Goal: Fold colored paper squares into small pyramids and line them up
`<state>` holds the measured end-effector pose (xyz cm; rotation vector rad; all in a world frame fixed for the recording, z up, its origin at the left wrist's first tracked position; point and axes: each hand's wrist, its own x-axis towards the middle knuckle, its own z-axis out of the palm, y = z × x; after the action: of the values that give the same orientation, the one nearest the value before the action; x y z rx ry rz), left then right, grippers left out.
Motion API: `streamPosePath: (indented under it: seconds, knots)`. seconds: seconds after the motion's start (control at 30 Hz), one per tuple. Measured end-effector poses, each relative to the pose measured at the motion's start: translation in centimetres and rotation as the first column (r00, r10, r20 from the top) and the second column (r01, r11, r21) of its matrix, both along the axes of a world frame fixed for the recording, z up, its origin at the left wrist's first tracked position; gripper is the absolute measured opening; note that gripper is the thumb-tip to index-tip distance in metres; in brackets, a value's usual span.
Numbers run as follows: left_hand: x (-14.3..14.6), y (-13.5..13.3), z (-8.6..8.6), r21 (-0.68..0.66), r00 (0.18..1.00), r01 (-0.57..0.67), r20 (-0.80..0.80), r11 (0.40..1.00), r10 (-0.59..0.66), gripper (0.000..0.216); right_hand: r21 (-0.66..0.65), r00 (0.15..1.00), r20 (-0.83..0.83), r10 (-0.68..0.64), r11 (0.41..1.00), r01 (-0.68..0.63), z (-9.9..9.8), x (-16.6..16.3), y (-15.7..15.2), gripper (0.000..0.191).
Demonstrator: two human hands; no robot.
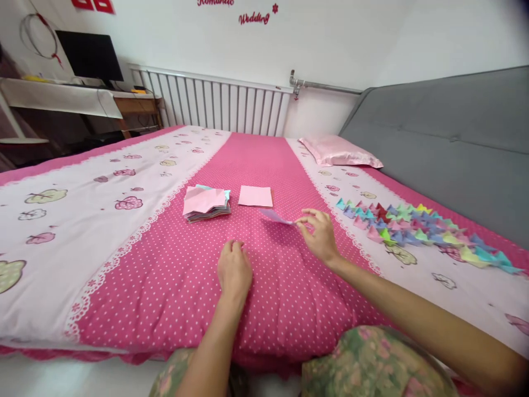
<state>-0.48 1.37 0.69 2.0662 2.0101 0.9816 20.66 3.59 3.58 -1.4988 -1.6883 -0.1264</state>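
My right hand (319,234) pinches the corner of a thin lilac paper sheet (275,216), held just above the pink dotted bedspread (173,286). My left hand (233,270) rests on the bedspread with its fingers curled under; nothing shows in it. A stack of coloured paper squares (206,203) with a pink sheet on top lies ahead of my left hand. A single pink square (255,196) lies beside the stack, to its right.
Several folded paper pieces in many colours (417,232) lie in rows on the bed's right side. A pink pillow (339,151) sits at the far right by a grey headboard (450,149). A white radiator (215,102) and a desk with a monitor (88,55) stand beyond.
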Motion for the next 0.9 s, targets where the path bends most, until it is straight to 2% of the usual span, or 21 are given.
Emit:
streamPosePath:
  seconds: [0.17,0.27,0.33,0.43,0.5,0.57,0.63,0.7,0.73,0.9]
  knots:
    - [0.1,-0.8,0.3,0.118,0.993,0.007,0.116,0.993,-0.021,0.030,-0.187,0.984,0.084,0.155,0.973,-0.137,-1.6,0.6,-5.9,0.015]
    - [1.0,-1.4,0.3,0.208,0.989,0.048,0.129,0.977,-0.076,0.029,-0.316,0.962,0.100,0.252,0.925,-0.210,-1.5,0.7,-7.6,0.013]
    - [1.7,-1.7,0.2,0.221,0.989,0.091,0.093,0.971,-0.114,0.030,-0.346,0.958,0.090,0.272,0.911,-0.226,-0.9,0.4,-8.0,0.013]
    - [2.9,-1.7,0.0,0.179,0.979,0.205,-0.036,0.962,-0.202,0.035,-0.325,0.975,0.023,0.221,0.924,-0.202,0.0,-0.8,-7.2,0.026]
    - [3.8,-1.4,-0.4,0.143,0.939,0.329,-0.153,0.934,-0.307,0.039,-0.321,0.973,-0.002,0.231,0.921,-0.219,0.1,-2.0,-6.0,0.040]
    - [4.4,-1.0,-1.1,0.082,0.871,0.449,-0.265,0.890,-0.415,0.045,-0.377,0.949,0.016,0.314,0.881,-0.285,-0.7,-3.2,-4.6,0.054]
    - [4.8,-0.7,-1.9,-0.008,0.809,0.508,-0.341,0.861,-0.480,0.049,-0.468,0.917,0.018,0.398,0.814,-0.344,-2.1,-4.1,-3.3,0.062]
    - [4.9,-0.6,-2.6,-0.095,0.774,0.510,-0.383,0.855,-0.504,0.051,-0.560,0.906,0.022,0.422,0.756,-0.338,-3.6,-4.4,-2.5,0.066]
    - [4.9,-0.5,-2.8,-0.129,0.764,0.502,-0.396,0.855,-0.509,0.051,-0.584,0.910,0.027,0.414,0.745,-0.321,-4.3,-4.4,-2.3,0.067]
    - [4.9,-0.7,-2.7,-0.211,0.757,0.447,-0.429,0.869,-0.493,0.051,-0.622,0.934,0.082,0.349,0.750,-0.226,-5.6,-3.9,-2.0,0.070]
